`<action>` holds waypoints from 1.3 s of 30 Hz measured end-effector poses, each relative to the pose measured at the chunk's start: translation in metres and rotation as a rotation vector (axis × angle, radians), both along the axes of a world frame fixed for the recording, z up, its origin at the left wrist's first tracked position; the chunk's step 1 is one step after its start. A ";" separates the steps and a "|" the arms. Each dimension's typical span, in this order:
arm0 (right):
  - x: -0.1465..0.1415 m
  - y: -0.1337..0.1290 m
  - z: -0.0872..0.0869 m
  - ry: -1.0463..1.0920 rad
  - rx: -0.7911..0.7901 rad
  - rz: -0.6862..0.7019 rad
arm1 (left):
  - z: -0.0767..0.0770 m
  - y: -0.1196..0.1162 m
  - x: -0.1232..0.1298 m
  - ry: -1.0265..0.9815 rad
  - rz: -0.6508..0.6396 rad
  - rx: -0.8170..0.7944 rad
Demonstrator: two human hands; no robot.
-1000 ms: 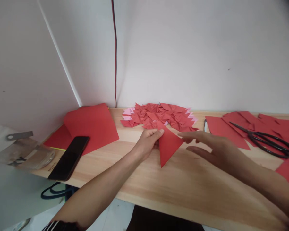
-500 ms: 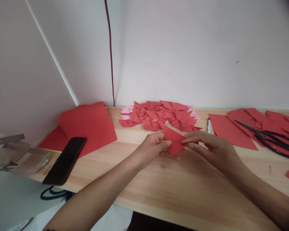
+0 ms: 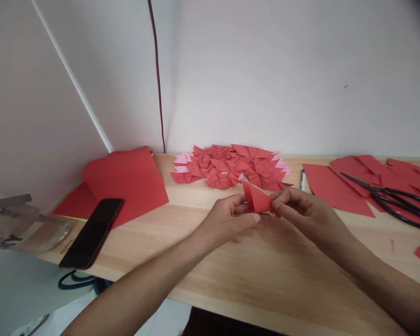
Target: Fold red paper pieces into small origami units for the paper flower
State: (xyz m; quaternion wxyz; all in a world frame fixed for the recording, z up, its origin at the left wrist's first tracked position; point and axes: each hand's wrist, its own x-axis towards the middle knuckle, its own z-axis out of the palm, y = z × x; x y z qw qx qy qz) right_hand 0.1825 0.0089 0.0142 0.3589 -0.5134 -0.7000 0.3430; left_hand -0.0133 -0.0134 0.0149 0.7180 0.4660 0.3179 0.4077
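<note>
A small piece of folded red paper (image 3: 260, 199) is up between my hands, just above the table, with a crease near its left side and a point at the top. My right hand (image 3: 302, 207) pinches its right corner between thumb and fingers. At the left side, my left hand (image 3: 230, 217) has its fingers curled behind the paper and its thumb stretched along the lower edge. Beyond them lies a pile of folded red paper pieces (image 3: 229, 165), with pink ones showing at both ends.
Black-handled scissors (image 3: 398, 198) rest on cut red paper (image 3: 335, 189) at the right, near a marker (image 3: 302, 180). To the left, a black phone (image 3: 92, 233) overlaps large red sheets (image 3: 129, 182), beside a clear container (image 3: 31, 228). The wooden table (image 3: 265, 275) meets a wall behind.
The red paper has turned and now shows a crease at its left. My left thumb has shifted from its face to its lower edge, and my right fingers grip the corner more closely.
</note>
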 end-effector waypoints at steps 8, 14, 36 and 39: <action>-0.002 -0.002 0.001 0.023 -0.009 0.021 | -0.001 -0.001 0.004 0.028 0.076 -0.047; -0.002 -0.002 0.001 0.024 -0.037 0.015 | 0.000 -0.001 0.003 0.029 0.073 -0.033; 0.002 -0.005 -0.007 0.050 -0.098 0.042 | -0.005 -0.001 0.002 0.123 0.114 0.016; 0.003 -0.003 -0.011 0.059 -0.140 0.054 | -0.004 -0.001 0.001 0.143 0.137 0.029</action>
